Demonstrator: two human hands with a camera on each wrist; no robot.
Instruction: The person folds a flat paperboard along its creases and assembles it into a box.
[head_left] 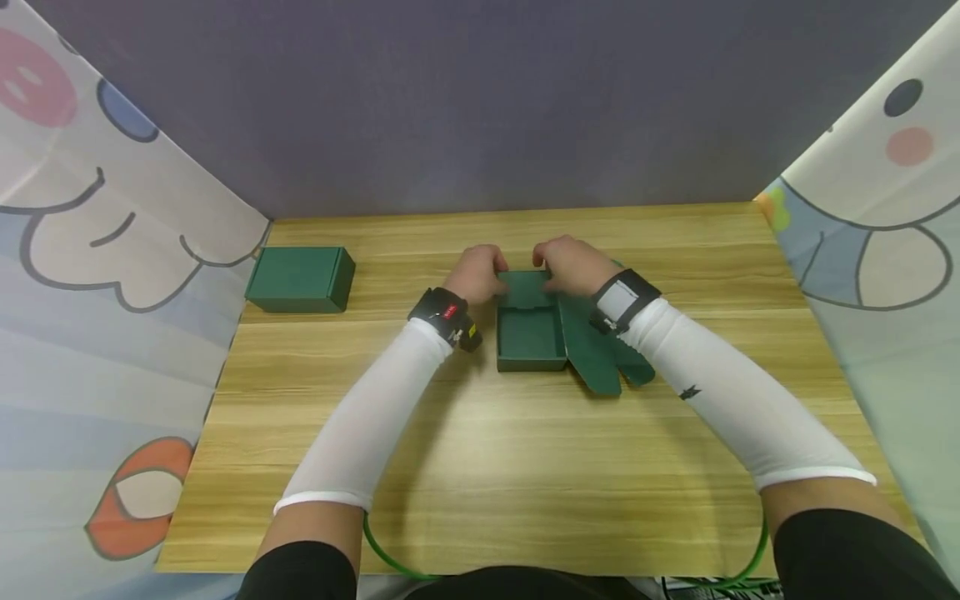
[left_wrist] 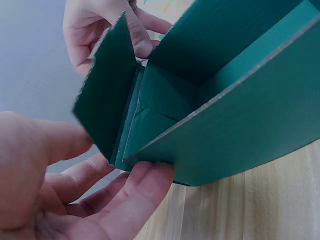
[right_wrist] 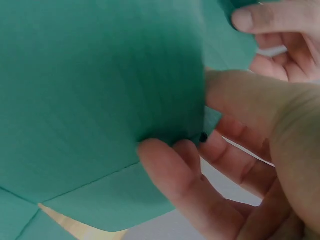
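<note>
Two green cardboard boxes lie on the wood-grained table in your head view: one closed box at left, one open box in the middle, your left hand and right hand gripping its far corners. Only your left wrist view shows the rough cut edge of the raised flap; your right wrist view, a smooth panel.

Open box and closed box: plain dark green. Tabletop: yellow-tan, wood-grained. Sleeves: white; back wall: plain purplish grey.
</note>
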